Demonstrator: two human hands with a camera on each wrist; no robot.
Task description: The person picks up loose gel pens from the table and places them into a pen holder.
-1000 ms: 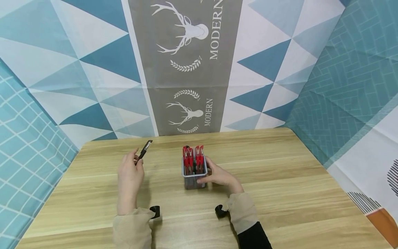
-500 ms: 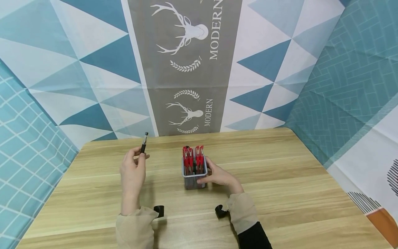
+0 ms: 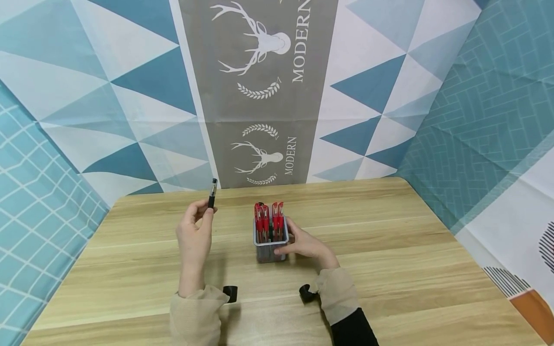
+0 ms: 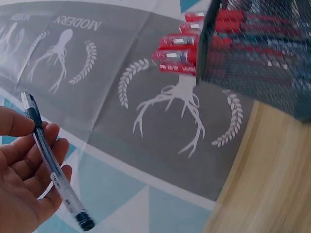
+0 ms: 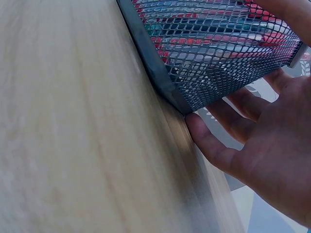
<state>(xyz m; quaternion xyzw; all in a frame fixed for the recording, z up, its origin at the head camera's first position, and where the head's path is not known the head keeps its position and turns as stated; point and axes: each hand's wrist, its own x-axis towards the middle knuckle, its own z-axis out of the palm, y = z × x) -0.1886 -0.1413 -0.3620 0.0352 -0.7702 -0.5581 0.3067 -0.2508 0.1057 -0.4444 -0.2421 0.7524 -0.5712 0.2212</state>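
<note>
Between thumb and fingers, my left hand (image 3: 195, 235) pinches a pen with a clear barrel and black ends (image 3: 212, 193). It is held nearly upright in the head view, above the table and left of the mesh pen holder (image 3: 265, 253). The left wrist view shows this pen (image 4: 54, 170) lying across the fingers. Several red-capped pens (image 3: 263, 222) stand in the holder, along with something dark among them. My right hand (image 3: 309, 244) grips the holder's right side, its fingers curled round the mesh (image 5: 214, 53) in the right wrist view.
The holder stands on a wood-grain table (image 3: 381, 250). Patterned cloth (image 3: 259, 105) rises at the table's back edge, with more cloth (image 3: 484, 120) at the sides. Black straps (image 3: 308, 293) stick out at both wrists.
The left hand has moved right and a little away from me, and the pen has swung from tilted to nearly upright. The right hand and the pen holder stay in place.
</note>
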